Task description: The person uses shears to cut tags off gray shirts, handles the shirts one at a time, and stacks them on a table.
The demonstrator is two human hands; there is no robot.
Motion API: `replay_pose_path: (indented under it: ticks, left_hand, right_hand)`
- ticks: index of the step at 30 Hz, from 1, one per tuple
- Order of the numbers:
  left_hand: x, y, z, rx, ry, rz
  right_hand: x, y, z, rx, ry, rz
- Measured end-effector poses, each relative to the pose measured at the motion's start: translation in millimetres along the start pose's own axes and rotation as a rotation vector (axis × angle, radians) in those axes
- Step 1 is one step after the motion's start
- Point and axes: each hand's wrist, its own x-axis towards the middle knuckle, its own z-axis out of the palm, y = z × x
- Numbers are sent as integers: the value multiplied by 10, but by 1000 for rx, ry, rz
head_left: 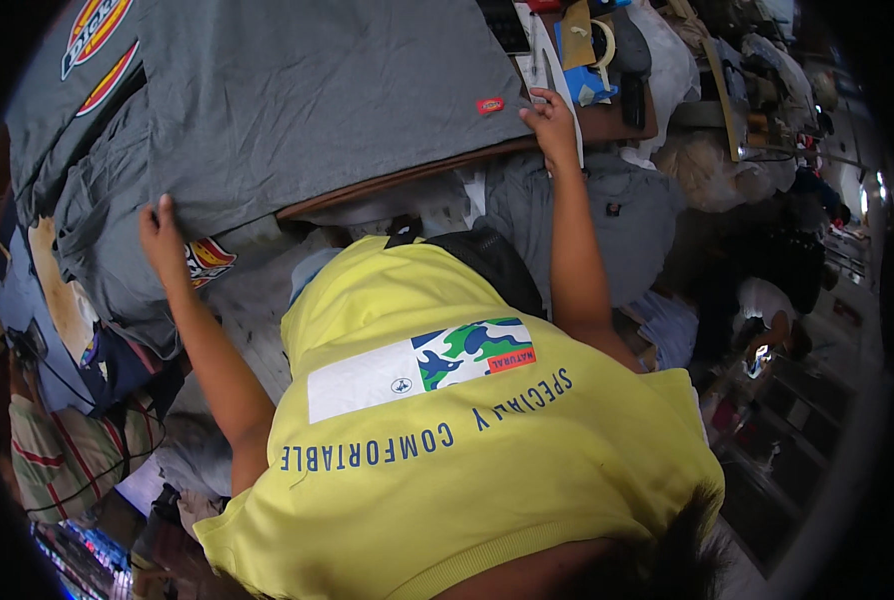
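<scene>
A dark grey garment lies spread over the table, a small red label near its right edge. My right hand pinches that edge between thumb and fingers at the near right corner. At the near left, my left hand is closed on the cloth where it hangs over the table edge, thumb on top; its other fingers are mostly hidden. Bunched grey cloth with a red and yellow patch hangs beside my left wrist. More large red and yellow patches show at the far left.
The brown table edge runs in front of me. Beyond my right hand lie a tape roll, a blue item and papers. Another grey garment hangs below the table by my right forearm. People sit at both sides, one in a striped garment.
</scene>
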Motion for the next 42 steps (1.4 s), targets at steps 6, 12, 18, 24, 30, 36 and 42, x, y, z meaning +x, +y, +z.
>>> replay_pose_path:
  ticks: [6, 12, 18, 24, 30, 36, 42]
  left_hand:
    - [-515, 156, -738, -368, -97, -124]
    - [-1413, -1023, -714, 288, -697, -196]
    - [-846, -406, -481, 42, -131, -118]
    - [-243, 292, 154, 473, 99, 389]
    - [-676, 458, -621, 69, -261, -11]
    - [-1012, 55, -775, 282, -422, 52]
    - [146, 791, 286, -148, -28, 298]
  right_hand:
    - [-478, 21, -376, 396, -53, 4]
    - [-1097, 1231, -723, -241, -338, 284]
    - [-742, 579, -323, -443, -147, -15]
    - [-265, -165, 458, -659, 28, -454]
    - [-331, -44, -259, -493, -162, -363]
    - [-532, -76, -674, -434, -615, 285]
    - [462, -398, 642, -47, -229, -122]
